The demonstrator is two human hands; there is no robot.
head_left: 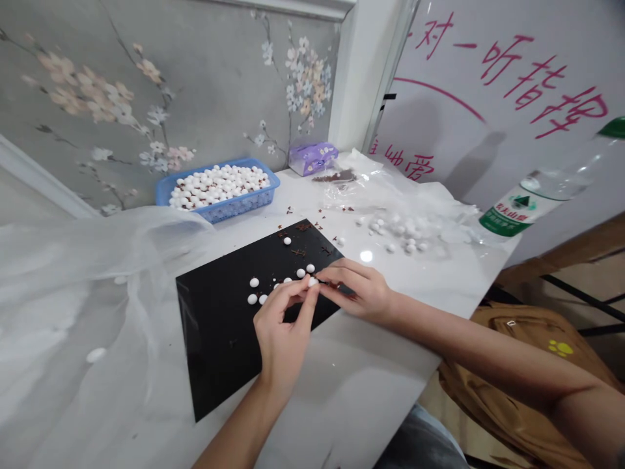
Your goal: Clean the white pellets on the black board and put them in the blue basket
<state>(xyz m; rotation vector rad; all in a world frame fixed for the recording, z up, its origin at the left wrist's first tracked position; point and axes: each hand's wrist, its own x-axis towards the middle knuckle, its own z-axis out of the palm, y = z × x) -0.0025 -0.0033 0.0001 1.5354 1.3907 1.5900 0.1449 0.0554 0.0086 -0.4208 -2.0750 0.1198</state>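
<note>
Above the black sheet [215, 332], my left hand [286, 319] pinches a small white ball [313, 282] between thumb and fingertips. My right hand [359, 286] meets it from the right, its fingers pinched together against the ball's side; whatever they grip is too small and covered to make out, though a dark speck shows there. Several loose white balls [254, 283] lie on the sheet just beyond and left of my hands, some partly hidden by my left fingers. Small brown, twig-like pieces [299, 252] are scattered toward the sheet's far corner.
A blue basket [239, 210] full of white balls with brown bits stands behind. Beside it are a purple tissue pack [313, 159] and a clear bag [351, 189]. More white balls [407, 228] lie in plastic at right, near a water bottle [522, 202]. Sheer white plastic [112, 260] covers the left.
</note>
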